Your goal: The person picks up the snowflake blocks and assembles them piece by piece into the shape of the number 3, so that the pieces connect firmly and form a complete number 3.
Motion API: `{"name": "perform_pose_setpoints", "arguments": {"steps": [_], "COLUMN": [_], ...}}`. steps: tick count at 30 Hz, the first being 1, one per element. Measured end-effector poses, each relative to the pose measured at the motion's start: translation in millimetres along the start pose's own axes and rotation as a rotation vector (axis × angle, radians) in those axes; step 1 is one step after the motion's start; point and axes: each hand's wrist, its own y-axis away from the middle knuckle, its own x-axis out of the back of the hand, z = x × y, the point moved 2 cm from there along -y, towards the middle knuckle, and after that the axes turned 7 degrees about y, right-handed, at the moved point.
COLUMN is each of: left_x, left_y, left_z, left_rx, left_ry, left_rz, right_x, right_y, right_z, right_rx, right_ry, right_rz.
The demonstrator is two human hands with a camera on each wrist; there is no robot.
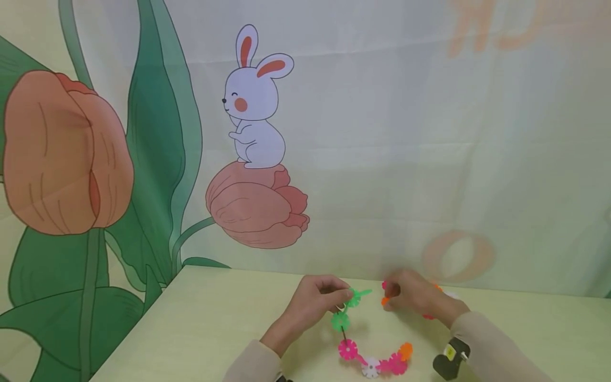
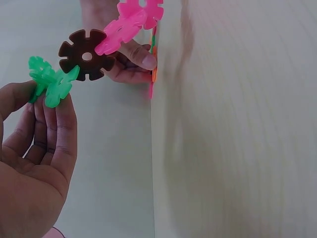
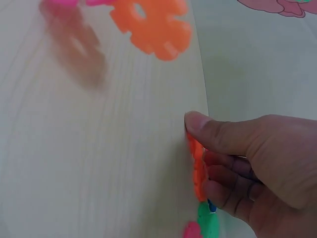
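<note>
Your left hand (image 1: 312, 302) pinches the green end of the snowflake-disc chain (image 1: 369, 355), which trails down onto the pale tabletop (image 1: 200, 318). Your right hand (image 1: 412, 297) curls round loose orange discs (image 3: 198, 166) at the tabletop's far edge. The discs look light, stiff and slick; hold them by the flat faces, since the notched rims probably slip apart.

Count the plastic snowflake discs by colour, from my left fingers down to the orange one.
Green plastic snowflake discs: 2
Pink plastic snowflake discs: 2
White plastic snowflake discs: 1
Orange plastic snowflake discs: 1
Total: 6
</note>
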Motion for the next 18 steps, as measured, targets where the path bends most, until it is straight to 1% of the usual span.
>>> {"name": "perform_pose_setpoints", "arguments": {"steps": [7, 11, 14, 18], "left_x": [0.0, 0.1, 0.2, 0.7], "left_y": [0.4, 0.5, 0.3, 0.2], "left_z": [0.5, 0.3, 0.8, 1.5], "left_rx": [0.000, -0.001, -0.001, -0.003], "left_ry": [-0.004, -0.007, -0.009, -0.010], "left_rz": [0.000, 0.003, 0.006, 0.006], "right_x": [-3, -4, 1, 14], "right_y": [3, 6, 10, 15], "right_z": [4, 4, -1, -9], "right_rx": [-0.040, -0.054, -0.069, -0.119], "right_ry": [-0.046, -0.118, -0.175, -0.201], "right_rz": [0.032, 0.050, 0.072, 0.133]}}
